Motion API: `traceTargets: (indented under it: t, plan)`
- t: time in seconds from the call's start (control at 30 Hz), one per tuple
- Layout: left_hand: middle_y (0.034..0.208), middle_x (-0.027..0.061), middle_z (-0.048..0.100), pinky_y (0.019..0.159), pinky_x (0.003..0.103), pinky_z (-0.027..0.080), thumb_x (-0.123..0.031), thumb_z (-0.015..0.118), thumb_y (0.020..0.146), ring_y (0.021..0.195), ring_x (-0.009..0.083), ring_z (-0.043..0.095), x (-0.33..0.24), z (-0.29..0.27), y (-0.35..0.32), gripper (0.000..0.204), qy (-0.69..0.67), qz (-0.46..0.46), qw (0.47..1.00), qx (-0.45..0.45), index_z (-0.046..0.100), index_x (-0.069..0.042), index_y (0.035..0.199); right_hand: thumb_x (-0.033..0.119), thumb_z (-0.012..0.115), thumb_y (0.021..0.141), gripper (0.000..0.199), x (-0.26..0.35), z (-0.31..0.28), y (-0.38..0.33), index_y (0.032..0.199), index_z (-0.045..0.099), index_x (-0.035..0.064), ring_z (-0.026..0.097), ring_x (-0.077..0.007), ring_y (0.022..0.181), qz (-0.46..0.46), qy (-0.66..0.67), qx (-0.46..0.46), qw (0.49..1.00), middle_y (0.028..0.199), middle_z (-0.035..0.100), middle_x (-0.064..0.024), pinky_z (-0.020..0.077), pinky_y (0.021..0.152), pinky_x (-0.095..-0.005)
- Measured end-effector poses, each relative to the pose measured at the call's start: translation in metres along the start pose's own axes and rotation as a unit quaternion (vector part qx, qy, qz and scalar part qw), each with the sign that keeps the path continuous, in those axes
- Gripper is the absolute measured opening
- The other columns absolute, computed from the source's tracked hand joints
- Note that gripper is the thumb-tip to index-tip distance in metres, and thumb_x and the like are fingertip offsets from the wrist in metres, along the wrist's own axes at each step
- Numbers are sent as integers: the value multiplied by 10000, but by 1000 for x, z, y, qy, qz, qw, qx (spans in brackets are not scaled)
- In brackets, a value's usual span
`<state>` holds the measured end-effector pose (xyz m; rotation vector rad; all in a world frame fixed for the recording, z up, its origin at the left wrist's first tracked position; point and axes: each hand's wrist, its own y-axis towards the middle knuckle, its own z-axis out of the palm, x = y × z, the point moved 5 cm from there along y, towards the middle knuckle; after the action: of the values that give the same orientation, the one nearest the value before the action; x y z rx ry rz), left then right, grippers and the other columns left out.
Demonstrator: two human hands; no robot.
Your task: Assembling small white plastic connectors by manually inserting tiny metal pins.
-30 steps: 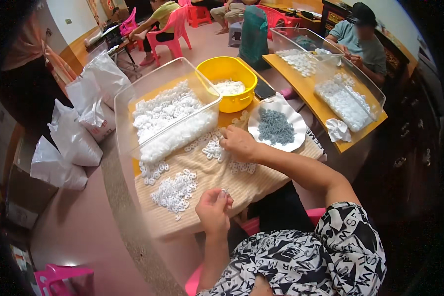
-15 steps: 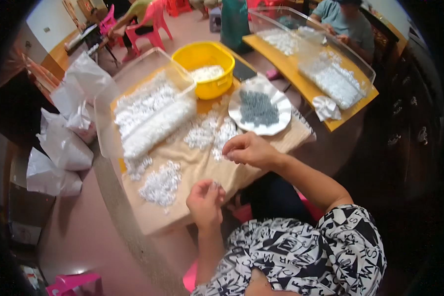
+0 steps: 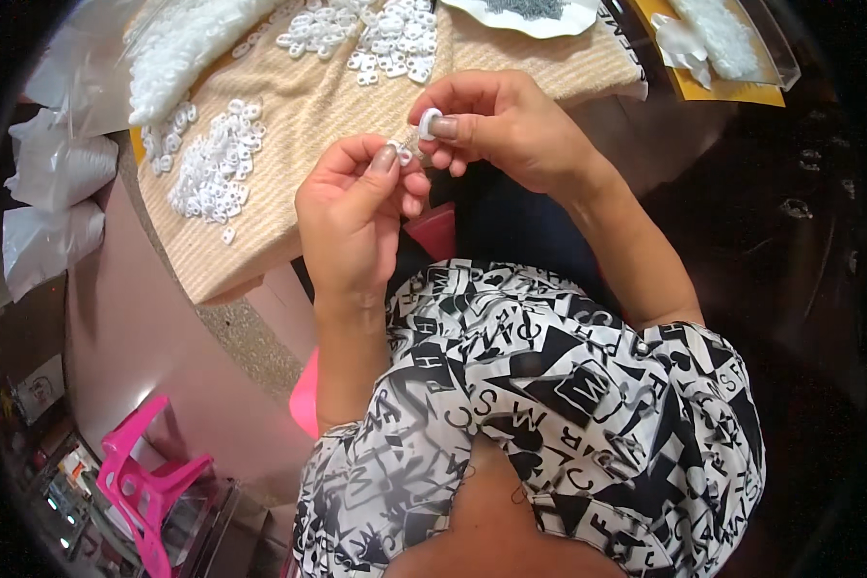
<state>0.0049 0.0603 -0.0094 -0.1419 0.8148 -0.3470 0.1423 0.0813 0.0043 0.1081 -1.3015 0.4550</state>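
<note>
Fingers of the left hand [image 3: 347, 217] are closed on a small white piece [image 3: 404, 155], those of the right hand [image 3: 525, 135] on a white ring-like piece [image 3: 431, 121], near the cloth's edge. Whether these are joined cannot be told. Loose white pieces [image 3: 217, 169] are left heaped on the cloth [image 3: 308, 106], grey parts [image 3: 528, 8] on the plate [image 3: 525, 27].

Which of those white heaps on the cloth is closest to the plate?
The rightmost heap, just left of the plate; the other heaps lie farther left.
</note>
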Motion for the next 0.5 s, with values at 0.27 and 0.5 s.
traceTargets:
  t: [0.27,0.5]
  plan:
    - [727,134,564,485,240,434,0,506,820,576,165,546,3,-1,-1,88,3,5,1000,5,498,43,896,61,573,775,207,-2,1,-3,956,567,-41,519,-79,583,-18,-17,-9,1000,729,584,-35,418,506,-196]
    - [717,133,573,464,220,442,0,523,816,548,139,538,-1,-1,0,91,32,30,999,-8,509,53,889,58,558,792,197,0,2,-3,962,568,-40,545,-86,622,-9,37,-9,999,732,584,-44,435,518,-205]
